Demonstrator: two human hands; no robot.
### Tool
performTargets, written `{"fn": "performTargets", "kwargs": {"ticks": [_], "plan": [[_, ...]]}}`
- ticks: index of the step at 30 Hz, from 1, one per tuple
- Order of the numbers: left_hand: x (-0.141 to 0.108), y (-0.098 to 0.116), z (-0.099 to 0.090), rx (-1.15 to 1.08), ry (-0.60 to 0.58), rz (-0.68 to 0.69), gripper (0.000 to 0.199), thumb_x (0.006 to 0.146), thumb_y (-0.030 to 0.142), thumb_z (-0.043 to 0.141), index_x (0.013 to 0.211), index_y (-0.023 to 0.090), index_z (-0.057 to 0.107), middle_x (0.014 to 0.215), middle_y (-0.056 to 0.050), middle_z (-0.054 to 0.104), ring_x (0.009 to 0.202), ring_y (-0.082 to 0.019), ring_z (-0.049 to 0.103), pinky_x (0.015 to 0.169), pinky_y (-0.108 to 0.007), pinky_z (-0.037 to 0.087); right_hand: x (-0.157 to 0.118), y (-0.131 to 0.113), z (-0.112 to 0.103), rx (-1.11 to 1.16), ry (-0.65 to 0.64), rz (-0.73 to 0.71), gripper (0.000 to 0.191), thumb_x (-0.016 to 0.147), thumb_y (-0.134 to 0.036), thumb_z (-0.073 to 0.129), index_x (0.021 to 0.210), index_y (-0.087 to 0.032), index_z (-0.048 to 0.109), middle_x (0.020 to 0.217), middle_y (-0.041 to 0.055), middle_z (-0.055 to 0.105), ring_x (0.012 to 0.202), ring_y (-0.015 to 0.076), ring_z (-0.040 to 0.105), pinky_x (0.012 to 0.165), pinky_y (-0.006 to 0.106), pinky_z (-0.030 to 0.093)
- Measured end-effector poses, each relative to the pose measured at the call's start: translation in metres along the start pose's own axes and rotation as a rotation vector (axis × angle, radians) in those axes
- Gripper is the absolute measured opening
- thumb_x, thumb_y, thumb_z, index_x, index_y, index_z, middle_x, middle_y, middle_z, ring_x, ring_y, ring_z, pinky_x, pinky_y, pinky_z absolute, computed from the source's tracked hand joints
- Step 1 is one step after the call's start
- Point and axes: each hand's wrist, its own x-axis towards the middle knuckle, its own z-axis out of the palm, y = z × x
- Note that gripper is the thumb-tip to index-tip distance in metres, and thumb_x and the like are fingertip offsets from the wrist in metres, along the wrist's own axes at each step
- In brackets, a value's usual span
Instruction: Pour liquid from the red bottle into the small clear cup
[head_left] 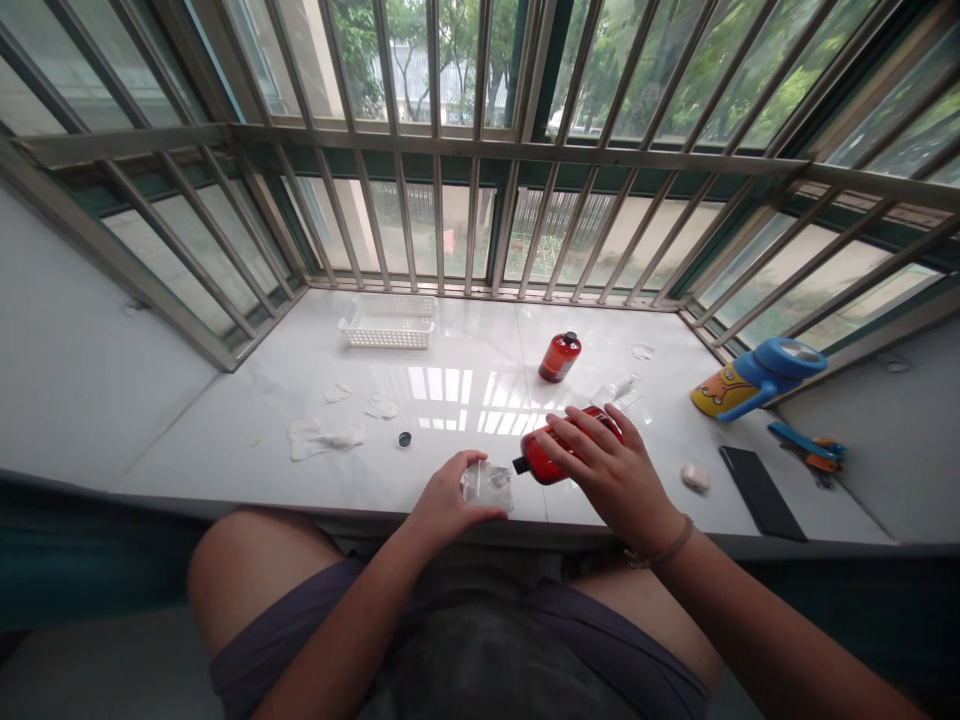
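Note:
My right hand (pixel 604 468) grips a red bottle (pixel 541 462), tipped on its side with its dark neck pointing left. My left hand (pixel 448 496) holds a small clear plastic container (pixel 489 484) right at the bottle's mouth, near the front edge of the white marble sill (pixel 247 440). A small black cap (pixel 405 438) lies loose on the sill to the left of my left hand. A second red bottle (pixel 559 357) with a black cap stands upright farther back.
A white mesh basket (pixel 388 322) sits at the back left. Crumpled white tissues (pixel 324 436) lie on the left. On the right are a blue and yellow jug (pixel 757 378), a black phone (pixel 761 490), a small white object (pixel 695 477) and blue-orange tools (pixel 810 447). Window bars enclose the sill.

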Motion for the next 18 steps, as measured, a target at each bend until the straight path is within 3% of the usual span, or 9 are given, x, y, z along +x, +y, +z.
{"fn": "performTargets", "kwargs": {"ticks": [18], "plan": [[-0.0004,-0.0034,-0.0003,0.009,-0.013,-0.007,0.082,0.061,0.038,0.104,0.132,0.027,0.065,0.133,-0.007,0.071,0.124,-0.033,0.068,0.102,-0.044,0.059,0.0088,0.0018,-0.0075,-0.014,0.002,-0.034,0.058,0.096,0.002,0.059,0.144,-0.03,0.062,0.149,0.0036,0.069,0.139,0.0282,0.062,0.133,0.058,0.024]]}}
